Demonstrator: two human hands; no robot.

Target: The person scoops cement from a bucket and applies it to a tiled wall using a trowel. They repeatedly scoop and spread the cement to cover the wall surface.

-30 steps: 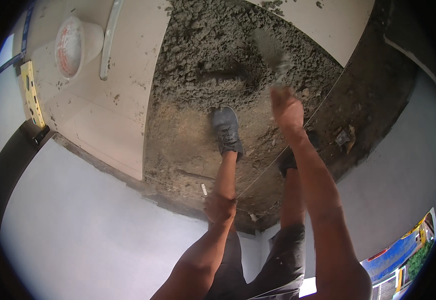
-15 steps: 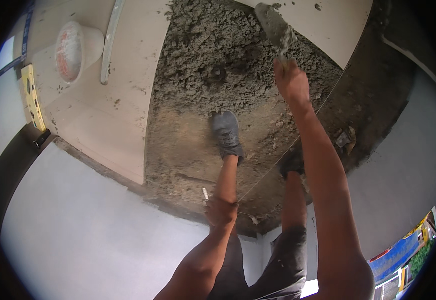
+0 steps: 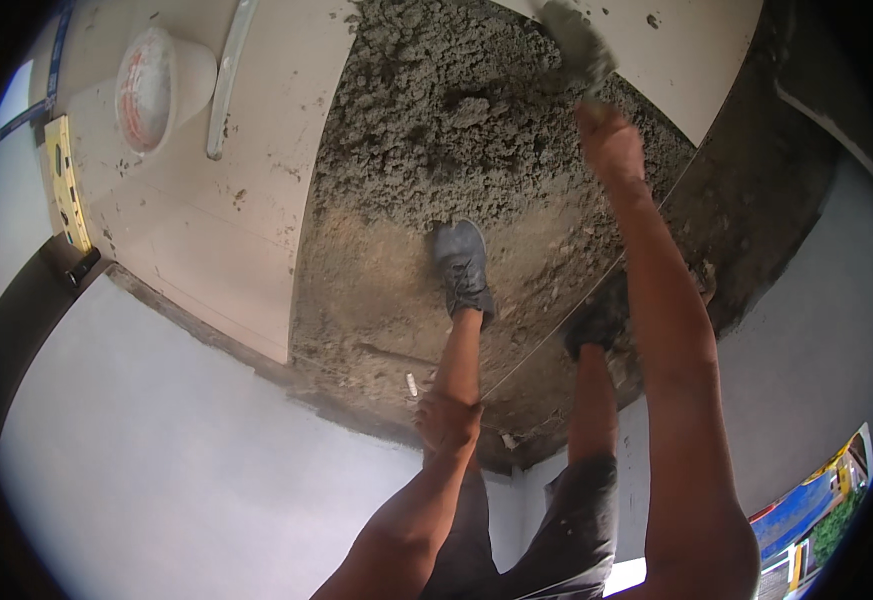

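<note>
My right hand (image 3: 611, 148) is closed around the handle of a trowel (image 3: 578, 45), at the upper right. The trowel's blade is smeared with grey mortar and blurred by motion. It reaches over the far right part of a bed of rough, damp mortar (image 3: 436, 110), close to the edge of a pale floor tile (image 3: 671, 60). Lower down, my left hand (image 3: 446, 420) grips my left leg just below the knee, its fingers curled around it. My left shoe (image 3: 461, 262) stands where the mortar meets bare, sandy ground.
Large laid tiles (image 3: 221, 215) cover the left, carrying a white bucket (image 3: 151, 90) and a long straight bar (image 3: 228, 85). A yellow spirit level (image 3: 66, 185) lies by the left wall. A thin string (image 3: 556, 325) runs diagonally past my feet. White walls (image 3: 196, 400) close in the near side.
My right hand and the trowel have moved slightly right, and the blade has swung further over the tile's edge. The left hand keeps its hold on the leg; the whole view has shifted a little.
</note>
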